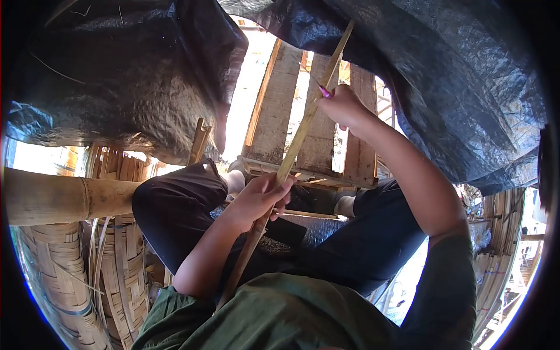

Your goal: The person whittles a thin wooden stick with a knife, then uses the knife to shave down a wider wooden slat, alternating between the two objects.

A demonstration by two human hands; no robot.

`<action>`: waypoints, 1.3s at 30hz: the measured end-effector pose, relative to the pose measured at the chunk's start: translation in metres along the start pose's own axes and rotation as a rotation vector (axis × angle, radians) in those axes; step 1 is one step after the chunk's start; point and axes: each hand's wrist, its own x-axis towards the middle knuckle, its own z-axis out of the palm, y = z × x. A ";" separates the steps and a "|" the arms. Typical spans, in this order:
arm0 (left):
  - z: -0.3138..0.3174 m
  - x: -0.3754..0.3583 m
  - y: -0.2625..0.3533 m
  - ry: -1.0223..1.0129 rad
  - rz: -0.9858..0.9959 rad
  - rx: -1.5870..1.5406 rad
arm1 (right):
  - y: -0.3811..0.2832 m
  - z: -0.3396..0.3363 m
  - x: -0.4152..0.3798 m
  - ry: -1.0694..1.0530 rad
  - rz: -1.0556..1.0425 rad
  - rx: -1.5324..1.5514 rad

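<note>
A long bamboo strip [298, 139] slants from the upper middle down to my lap, its lower end resting against the green shirt. My left hand [256, 201] is closed around the strip at its middle, above my lap. Farther up, my right hand [344, 108] is closed on a small knife [325, 92] with a pink handle. Its thin blade points up and left and crosses the strip near the upper end. Whether the edge cuts into the strip cannot be made out.
A wooden slatted pallet [271, 105] stands in front of my feet. Dark plastic sheeting [157, 87] hangs on both sides overhead. At the left are a thick bamboo pole [70, 198] and woven bamboo baskets [64, 274]. Bundled bamboo strips [493, 274] stand at the right.
</note>
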 end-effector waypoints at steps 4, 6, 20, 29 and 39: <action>0.005 -0.002 -0.005 0.054 0.089 0.145 | 0.004 0.002 0.005 0.019 0.096 0.191; 0.003 0.001 -0.010 0.069 0.142 0.179 | 0.006 -0.006 0.011 -0.091 0.116 0.266; -0.004 0.001 -0.015 0.132 0.018 0.167 | 0.024 -0.039 0.022 -0.199 0.069 0.506; -0.009 0.007 -0.023 0.091 -0.054 0.073 | 0.026 0.013 -0.016 -0.198 -0.440 -0.152; -0.005 0.000 -0.014 0.076 -0.127 -0.066 | 0.020 0.041 -0.082 -0.409 -0.666 -0.312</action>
